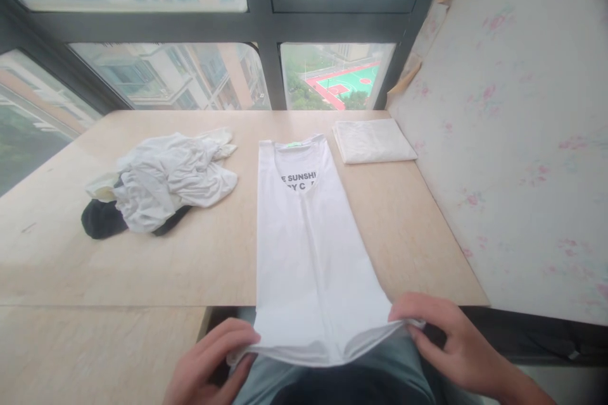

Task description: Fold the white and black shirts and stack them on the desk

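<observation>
A white shirt (304,253) lies lengthwise in front of me, its sides folded in to a narrow strip. Its collar end is toward the window, and dark printed letters show inside the neck opening. The bottom hem hangs past the table's front edge, over my lap. My left hand (221,354) pinches the hem's left corner between thumb and fingers. At the right corner of the hem, my right hand (441,335) pinches the cloth the same way. The hem sags a little between the two hands.
A loose heap of white clothes (166,177) with a black piece (102,218) under it lies at the left on the wooden table (228,266). A folded white cloth (375,140) sits at the back right, near the flowered wall (522,139). Windows stand behind the table.
</observation>
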Available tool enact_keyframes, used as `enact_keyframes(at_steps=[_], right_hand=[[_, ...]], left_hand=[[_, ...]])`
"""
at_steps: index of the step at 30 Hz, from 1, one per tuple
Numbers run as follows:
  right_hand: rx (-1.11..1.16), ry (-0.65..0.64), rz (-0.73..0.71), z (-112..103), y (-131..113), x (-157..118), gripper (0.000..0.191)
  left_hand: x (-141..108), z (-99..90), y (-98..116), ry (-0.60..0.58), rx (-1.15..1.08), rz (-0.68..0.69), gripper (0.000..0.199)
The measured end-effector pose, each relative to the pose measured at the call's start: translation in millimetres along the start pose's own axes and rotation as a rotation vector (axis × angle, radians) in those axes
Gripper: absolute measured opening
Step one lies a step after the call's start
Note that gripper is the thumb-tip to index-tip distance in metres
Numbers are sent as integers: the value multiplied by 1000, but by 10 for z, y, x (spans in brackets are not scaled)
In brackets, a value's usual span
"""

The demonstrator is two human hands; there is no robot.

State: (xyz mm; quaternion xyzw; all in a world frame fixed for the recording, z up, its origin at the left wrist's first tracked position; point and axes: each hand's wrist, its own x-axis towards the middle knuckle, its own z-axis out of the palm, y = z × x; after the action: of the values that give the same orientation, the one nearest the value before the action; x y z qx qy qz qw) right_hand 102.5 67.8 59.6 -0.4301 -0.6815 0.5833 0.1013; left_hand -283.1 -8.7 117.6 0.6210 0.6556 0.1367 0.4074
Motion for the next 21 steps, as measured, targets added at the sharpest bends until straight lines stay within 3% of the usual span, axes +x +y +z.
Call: enact_keyframes(at_steps=[3, 7, 12, 15, 18, 21], right_hand=[[57, 58, -13, -135, 101, 424, 25], [54, 115, 76, -219, 340, 1289, 20], [-10, 180, 242, -38, 701, 2159, 35], [-16, 192, 293, 149, 967, 2373, 40], [-14, 186, 356, 284, 1230, 2428, 31], [-9, 201, 406, 328, 1388, 2414, 25]], left_hand=[[420, -12, -214, 23, -130, -143, 11], [1208, -26, -710, 15, -175, -277, 28], [2094, 168, -1284, -74, -168, -371, 38], [2256, 370, -1507, -64, -140, -412, 34], [2195, 493, -1641, -34, -149, -466, 37], [2096, 494, -1704, -13, -197, -513, 44]])
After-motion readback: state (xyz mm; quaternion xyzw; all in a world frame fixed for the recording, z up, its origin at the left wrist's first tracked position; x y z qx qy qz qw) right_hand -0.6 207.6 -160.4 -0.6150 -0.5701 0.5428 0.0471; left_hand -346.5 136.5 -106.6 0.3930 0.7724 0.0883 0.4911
